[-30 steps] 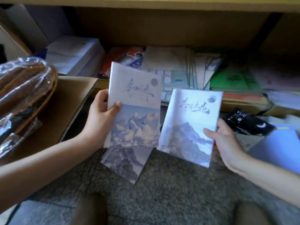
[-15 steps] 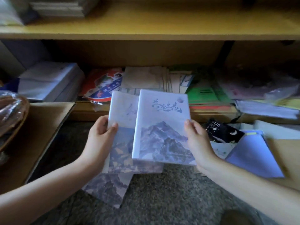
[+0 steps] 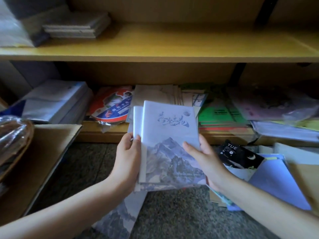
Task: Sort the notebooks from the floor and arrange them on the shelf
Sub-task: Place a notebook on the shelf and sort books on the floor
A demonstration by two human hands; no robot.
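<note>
I hold a small stack of pale notebooks with mountain covers above the floor, in front of the lower shelf. My left hand grips the stack's left edge, thumb on top. My right hand grips its right edge, thumb lying across the cover. Another mountain-cover notebook lies on the speckled floor below the stack. More notebooks lie at the right: a black one marked YUE and a blue one. The wooden shelf board above carries a dark stack of notebooks at its left.
The lower shelf is packed with a white paper stack, a red printed item, beige sheets and green books. A cardboard flap and a plastic-wrapped object stand at the left.
My hands came together: the notebook in my right hand slid over the one in my left, forming one stack held by both. The view tilted up, showing the upper shelf.
</note>
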